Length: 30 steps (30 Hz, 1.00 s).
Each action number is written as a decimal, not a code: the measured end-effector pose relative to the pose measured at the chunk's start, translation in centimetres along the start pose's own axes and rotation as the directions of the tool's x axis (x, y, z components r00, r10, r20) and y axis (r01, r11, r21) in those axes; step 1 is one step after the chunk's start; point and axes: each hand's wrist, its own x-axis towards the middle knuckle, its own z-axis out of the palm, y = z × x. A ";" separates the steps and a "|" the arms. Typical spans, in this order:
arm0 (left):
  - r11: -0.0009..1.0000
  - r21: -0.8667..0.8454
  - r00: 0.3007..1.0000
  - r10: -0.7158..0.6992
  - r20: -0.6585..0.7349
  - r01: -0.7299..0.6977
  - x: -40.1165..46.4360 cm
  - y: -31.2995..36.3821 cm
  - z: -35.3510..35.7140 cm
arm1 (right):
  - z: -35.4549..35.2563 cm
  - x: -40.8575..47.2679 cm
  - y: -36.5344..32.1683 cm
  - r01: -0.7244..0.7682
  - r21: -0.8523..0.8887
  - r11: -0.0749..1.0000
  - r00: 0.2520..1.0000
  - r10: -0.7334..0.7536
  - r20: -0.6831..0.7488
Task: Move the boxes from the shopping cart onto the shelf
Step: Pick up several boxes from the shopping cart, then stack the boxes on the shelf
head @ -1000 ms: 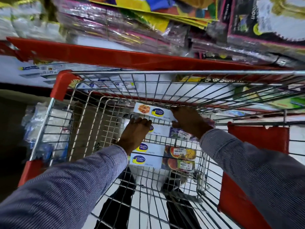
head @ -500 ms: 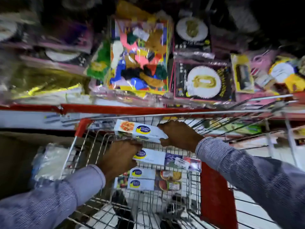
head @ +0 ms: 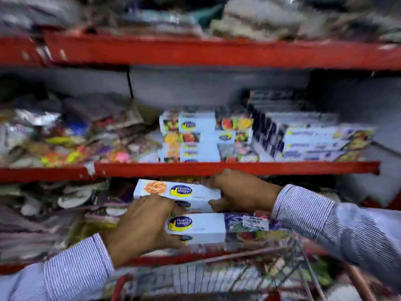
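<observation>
I hold two long white boxes with a blue and yellow logo in the air above the shopping cart (head: 288, 270). My left hand (head: 143, 227) grips the left end of the lower box (head: 208, 227). My right hand (head: 240, 191) clasps the right end of the upper box (head: 184, 191). Both boxes hang just below the red edge of the middle shelf (head: 217, 168). On that shelf sits a stack of matching boxes (head: 195, 137). The picture is blurred by motion.
More long boxes (head: 314, 142) lie stacked to the right on the same shelf. Shiny party packets (head: 65, 137) fill its left part. Another red shelf edge (head: 195, 51) runs above. Plastic-wrapped goods (head: 54, 213) fill the shelf below.
Both hands have lifted the two boxes out of the cart and up to just under the middle shelf. My view has swung upward from the cart to the shelves.
</observation>
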 end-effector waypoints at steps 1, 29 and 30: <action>1.000 0.017 0.998 0.017 -0.065 -0.016 0.6 0.0 -1.7 | -1.6 0.2 0.5 -0.006 -0.002 1.000 1.000 0.006 -0.028; 0.994 -0.004 0.990 -0.108 -0.085 0.108 12.7 -5.9 -6.9 | -1.6 14.4 11.8 -0.297 -0.051 0.953 0.949 0.289 -0.127; 0.995 -0.012 0.991 -0.103 -0.085 0.103 13.0 -6.0 -6.8 | -1.7 14.4 11.8 -0.311 -0.037 0.950 0.942 0.303 -0.142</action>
